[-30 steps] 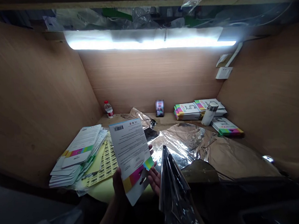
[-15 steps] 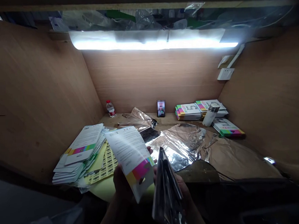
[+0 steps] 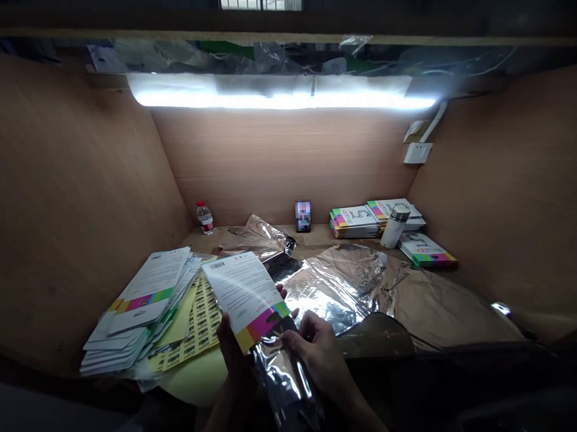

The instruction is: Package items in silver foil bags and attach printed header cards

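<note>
- The left hand (image 3: 232,353) grips a printed white card (image 3: 244,302), with the thumb on the near face and the fingers (image 3: 283,292) curled behind the card, their tips showing past its right edge.
- The right hand (image 3: 319,351) pinches the top of a shiny silver-and-clear plastic bag (image 3: 282,387), its fingers (image 3: 295,337) closed and bent over the bag's upper edge, just below the card.
- The two hands are close together, in front of the person and low in the view, above the near edge of the counter (image 3: 313,235).
- The card's colored end overlaps the top of the bag. The folds and glare hide how far in, if at all, the card sits.
- The lower part of the bag fades into shadow, and its bottom end is hard to make out.
- The card lies tilted, its long axis running from the barcode end, up and to the left, down to the colored end nearest the bag.
- The bag hangs with its long axis pointing down toward the person, leaning slightly right.
- To the left lies a loose pile of cards (image 3: 143,307) beside yellow barcode label sheets (image 3: 197,327).
- To the right, a crumpled foil sheet (image 3: 335,278) spreads across the counter.
</note>
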The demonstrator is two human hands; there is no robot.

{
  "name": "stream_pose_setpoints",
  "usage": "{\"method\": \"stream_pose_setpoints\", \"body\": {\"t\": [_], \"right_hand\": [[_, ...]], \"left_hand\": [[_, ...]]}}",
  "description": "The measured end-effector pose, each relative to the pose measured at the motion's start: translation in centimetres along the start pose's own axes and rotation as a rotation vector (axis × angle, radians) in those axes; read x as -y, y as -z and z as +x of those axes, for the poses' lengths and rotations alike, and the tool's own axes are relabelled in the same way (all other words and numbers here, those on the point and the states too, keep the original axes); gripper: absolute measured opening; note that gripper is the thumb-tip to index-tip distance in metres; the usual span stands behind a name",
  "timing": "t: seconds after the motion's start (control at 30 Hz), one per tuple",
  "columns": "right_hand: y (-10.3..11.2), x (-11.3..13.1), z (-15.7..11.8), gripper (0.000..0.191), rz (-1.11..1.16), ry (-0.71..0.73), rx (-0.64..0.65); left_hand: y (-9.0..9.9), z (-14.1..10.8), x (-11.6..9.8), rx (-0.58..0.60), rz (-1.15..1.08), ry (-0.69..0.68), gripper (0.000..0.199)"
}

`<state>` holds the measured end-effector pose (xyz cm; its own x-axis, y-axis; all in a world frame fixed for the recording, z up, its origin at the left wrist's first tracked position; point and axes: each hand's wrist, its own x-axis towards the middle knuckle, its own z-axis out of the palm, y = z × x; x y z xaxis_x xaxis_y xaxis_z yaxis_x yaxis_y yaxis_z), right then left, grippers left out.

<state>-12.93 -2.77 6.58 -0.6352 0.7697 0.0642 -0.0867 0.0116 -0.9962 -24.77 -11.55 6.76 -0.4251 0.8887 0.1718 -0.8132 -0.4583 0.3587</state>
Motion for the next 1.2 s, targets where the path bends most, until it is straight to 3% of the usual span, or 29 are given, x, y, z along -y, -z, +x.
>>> {"method": "stream_pose_setpoints", "body": {"t": [0.07, 0.17, 0.27, 0.33, 0.4, 0.43, 0.53, 0.63, 0.77, 0.87, 1.0, 1.1, 1.2], "right_hand": [[-0.3, 0.4, 0.5, 0.040, -0.074, 0.014, 0.026], [-0.5, 1.0, 1.1, 0.043, -0.232, 0.091, -0.064], [0.2, 2.0, 0.7, 0.035, -0.463, 0.210, -0.074], [1.2, 2.8, -0.4, 0.028, -0.623, 0.350, 0.028], [2.3, 3.5, -1.4, 0.060, -0.741, 0.489, 0.199], [2.7, 3.7, -1.7, 0.067, -0.789, 0.539, 0.281], [3.2, 3.9, -1.7, 0.047, -0.909, 0.619, 0.406], [3.0, 3.1, -1.3, 0.047, -0.948, 0.613, 0.386], [2.7, 0.0, -2.8, 0.058, -0.910, 0.604, 0.344], [2.4, -1.9, -3.6, 0.073, -0.910, 0.578, 0.388], [2.1, -0.4, -1.2, 0.076, -1.005, 0.447, 0.384], [2.8, 0.9, 1.7, 0.073, -1.140, 0.375, 0.421], [4.0, -0.3, 3.2, 0.070, -1.280, 0.339, 0.399]], "left_hand": [[0.3, 0.2, 0.3, 0.032, -0.017, 0.041, 0.085], [0.7, 0.8, 0.8, 0.114, -0.032, 0.069, 0.087], [1.0, 1.3, 1.0, 0.060, -0.053, 0.064, 0.090], [0.9, 1.5, 0.7, -0.056, -0.057, 0.069, 0.091], [0.7, 1.8, 0.3, -0.145, -0.058, 0.102, 0.093], [0.6, 1.9, 0.2, -0.165, -0.061, 0.124, 0.094], [0.4, 2.5, 0.6, -0.145, -0.102, 0.209, 0.097], [0.7, 3.1, 1.5, -0.101, -0.144, 0.195, 0.091], [1.6, 3.6, 2.1, -0.056, -0.154, 0.110, 0.081], [2.2, 3.9, 2.6, -0.035, -0.167, 0.161, 0.079], [2.2, 4.7, 4.8, -0.039, -0.145, 0.274, 0.076], [1.8, 5.4, 5.7, -0.085, 0.032, 0.315, 0.078], [1.9, 6.8, 4.5, -0.195, 0.519, 0.137, 0.072]]}}
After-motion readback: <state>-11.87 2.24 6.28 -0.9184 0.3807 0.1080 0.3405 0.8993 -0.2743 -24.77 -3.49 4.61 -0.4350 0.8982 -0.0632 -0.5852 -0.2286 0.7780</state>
